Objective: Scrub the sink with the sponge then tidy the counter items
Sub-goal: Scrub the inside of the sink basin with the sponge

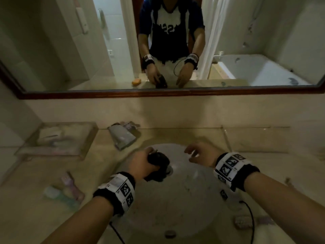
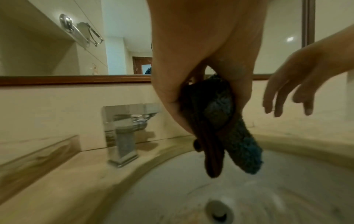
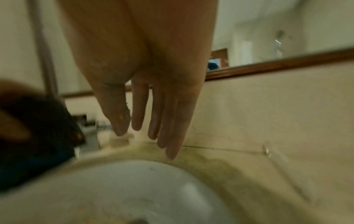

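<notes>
My left hand grips a dark sponge over the back of the round white sink. In the left wrist view the sponge is fuzzy blue with a brown layer, squeezed between thumb and fingers and hanging above the drain. My right hand hovers empty over the sink's back right rim. Its fingers hang straight down, just above the stained rim. The sponge shows as a dark blur at the left of the right wrist view.
A chrome square faucet stands behind the sink on the left. On the beige counter lie a clear tray at back left, pastel toiletries at front left and a small item at front right. A mirror covers the wall.
</notes>
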Tool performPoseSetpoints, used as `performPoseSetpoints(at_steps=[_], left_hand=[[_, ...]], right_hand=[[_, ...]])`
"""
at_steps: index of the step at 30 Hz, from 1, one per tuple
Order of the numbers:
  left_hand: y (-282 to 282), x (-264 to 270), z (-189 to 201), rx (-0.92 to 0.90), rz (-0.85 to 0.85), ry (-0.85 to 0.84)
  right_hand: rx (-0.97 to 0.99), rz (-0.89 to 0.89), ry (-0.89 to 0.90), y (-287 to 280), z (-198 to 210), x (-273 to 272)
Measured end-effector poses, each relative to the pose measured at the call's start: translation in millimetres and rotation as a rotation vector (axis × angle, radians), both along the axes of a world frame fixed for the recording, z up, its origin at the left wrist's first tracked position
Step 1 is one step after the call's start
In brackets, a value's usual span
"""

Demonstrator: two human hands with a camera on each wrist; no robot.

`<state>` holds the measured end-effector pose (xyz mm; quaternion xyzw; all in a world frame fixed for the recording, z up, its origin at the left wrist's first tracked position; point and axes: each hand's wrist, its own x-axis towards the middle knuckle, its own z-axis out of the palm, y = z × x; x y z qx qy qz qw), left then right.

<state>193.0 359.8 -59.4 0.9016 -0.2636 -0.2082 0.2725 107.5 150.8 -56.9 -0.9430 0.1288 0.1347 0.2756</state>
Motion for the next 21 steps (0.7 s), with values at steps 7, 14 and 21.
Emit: performPoseSetpoints(at_steps=[7, 14, 21], left_hand=[[39, 48, -39, 0.317, -0.067, -0.075], [29, 69, -58, 0.658, -0.322, -0.094], [21, 74, -95, 1.105, -0.544, 0.083]], right_hand=[[-0.486, 0.224, 0.439, -36, -49, -19], [-0.549, 0.275, 0.587, -78, -64, -45], [-0.542, 0.414, 0.562, -77, -72, -28]])
